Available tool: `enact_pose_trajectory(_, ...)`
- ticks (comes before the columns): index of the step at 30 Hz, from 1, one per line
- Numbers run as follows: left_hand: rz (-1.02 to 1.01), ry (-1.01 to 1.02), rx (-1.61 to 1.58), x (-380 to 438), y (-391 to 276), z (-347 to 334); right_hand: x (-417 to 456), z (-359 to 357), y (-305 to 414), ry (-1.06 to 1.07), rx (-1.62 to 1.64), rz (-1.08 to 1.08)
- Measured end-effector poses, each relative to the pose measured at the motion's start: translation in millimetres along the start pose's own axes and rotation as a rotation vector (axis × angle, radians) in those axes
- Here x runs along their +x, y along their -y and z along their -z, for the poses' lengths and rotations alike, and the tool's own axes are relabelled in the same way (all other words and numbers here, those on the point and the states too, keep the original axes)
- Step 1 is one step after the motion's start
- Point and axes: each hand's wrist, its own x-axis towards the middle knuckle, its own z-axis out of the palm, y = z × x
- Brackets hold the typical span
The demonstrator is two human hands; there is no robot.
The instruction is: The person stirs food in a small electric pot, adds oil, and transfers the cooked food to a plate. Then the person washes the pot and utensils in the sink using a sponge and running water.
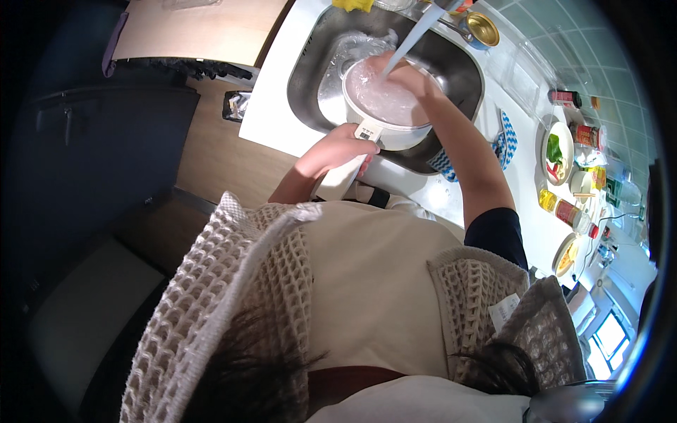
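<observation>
My left hand (pixel 344 148) is wrapped around the long handle (pixel 337 178) of a white pot (pixel 404 138). Held over the steel sink (pixel 309 87), the pot contains cloudy, rippling water (pixel 389 100). A stream of water (pixel 415 39) runs down into it from above. My right hand (pixel 399 71) reaches into the far side of the pot beside the stream. Its fingers are hidden by the water, so what they touch does not show. Clear crumpled plastic (pixel 365 45) lies in the sink behind the pot.
A blue-and-white zigzag cloth (pixel 506 138) lies right of the sink. Behind it stands a small brass-coloured pan (pixel 482 30). Further right are a plate of vegetables (pixel 558 153), an oil bottle (pixel 566 211) and several jars. A yellow cloth (pixel 353 5) hangs at the sink's far edge.
</observation>
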Motion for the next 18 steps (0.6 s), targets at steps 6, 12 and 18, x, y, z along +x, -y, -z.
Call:
enact_pose_trajectory(6,0.009,-0.018,0.053,1.4,-0.1,7.1,-22.7,-38.5,48.8,0.545,0.001,-0.425)
enact_pose_trajectory(12,0.022,-0.080,0.133,4.7,-4.4,13.2,-33.1,9.2,21.1,0.441,-0.922,-0.322)
enact_pose_trajectory(18,0.021,-0.016,0.103,5.2,-17.5,3.1,31.8,-13.4,4.8,0.021,-0.455,0.052)
